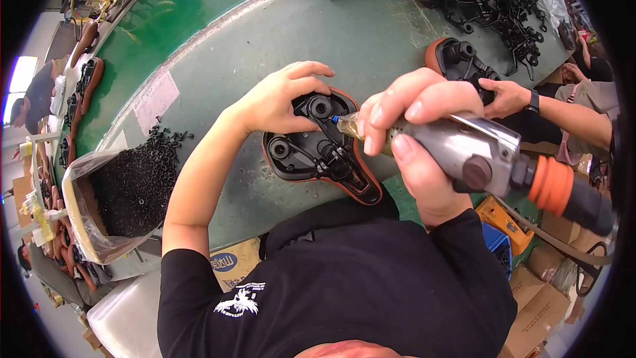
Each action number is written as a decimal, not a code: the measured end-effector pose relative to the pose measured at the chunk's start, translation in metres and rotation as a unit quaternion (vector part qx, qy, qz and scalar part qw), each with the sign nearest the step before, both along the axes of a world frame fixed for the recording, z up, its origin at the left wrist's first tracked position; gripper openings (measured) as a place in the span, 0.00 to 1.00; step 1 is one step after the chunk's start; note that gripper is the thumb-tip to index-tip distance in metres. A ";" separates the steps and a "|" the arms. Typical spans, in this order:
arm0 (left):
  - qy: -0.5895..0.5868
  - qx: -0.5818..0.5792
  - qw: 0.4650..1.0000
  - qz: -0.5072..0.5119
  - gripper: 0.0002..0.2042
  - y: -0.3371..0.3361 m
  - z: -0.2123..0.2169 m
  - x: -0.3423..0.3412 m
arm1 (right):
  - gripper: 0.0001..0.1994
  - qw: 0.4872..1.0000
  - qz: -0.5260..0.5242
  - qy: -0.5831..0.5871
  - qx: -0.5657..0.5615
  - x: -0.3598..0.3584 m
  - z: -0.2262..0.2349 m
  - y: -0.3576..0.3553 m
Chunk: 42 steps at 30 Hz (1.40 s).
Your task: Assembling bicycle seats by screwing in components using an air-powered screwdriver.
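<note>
A bicycle saddle (298, 165) with a brown rim lies upside down near the table's front edge, its black underside and springs facing up. My left hand (281, 101) grips its far left part, thumb on the underside beside one round coil and fingers curled over the far side. My right hand (421, 116) is wrapped round a silver air screwdriver (457, 149) with an orange-ringed hose end. The blue tip of the tool points left at the saddle, close to the right-hand coil; whether it touches a screw I cannot tell.
At the left stands a lined box (136, 189) of small black screws, some spilled beside it. A pile of black metal saddle parts (487, 0) covers the far right. A co-worker's hand (509, 97) holds another saddle (457, 56). A green belt (172, 16) runs beyond the table.
</note>
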State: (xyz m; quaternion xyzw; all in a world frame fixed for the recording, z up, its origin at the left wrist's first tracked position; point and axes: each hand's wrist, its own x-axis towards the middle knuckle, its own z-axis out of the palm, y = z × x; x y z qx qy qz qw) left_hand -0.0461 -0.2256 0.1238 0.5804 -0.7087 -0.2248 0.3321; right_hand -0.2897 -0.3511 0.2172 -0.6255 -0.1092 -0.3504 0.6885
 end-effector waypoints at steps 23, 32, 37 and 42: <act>0.236 -0.111 0.957 0.129 0.19 0.030 -0.059 -0.041 | 0.15 0.991 0.048 0.098 -0.075 0.064 -0.045 0.019; 0.183 -0.108 0.954 0.213 0.22 0.043 -0.043 -0.036 | 0.15 0.999 0.019 0.027 -0.028 0.027 -0.019 0.014; 0.172 -0.115 0.828 0.522 0.19 0.099 -0.037 0.086 | 0.13 0.964 -0.187 0.112 0.150 -0.047 -0.027 -0.030; 0.235 -0.275 0.633 0.685 0.18 0.212 -0.041 0.232 | 0.09 0.853 -0.386 0.291 0.197 -0.089 -0.060 -0.063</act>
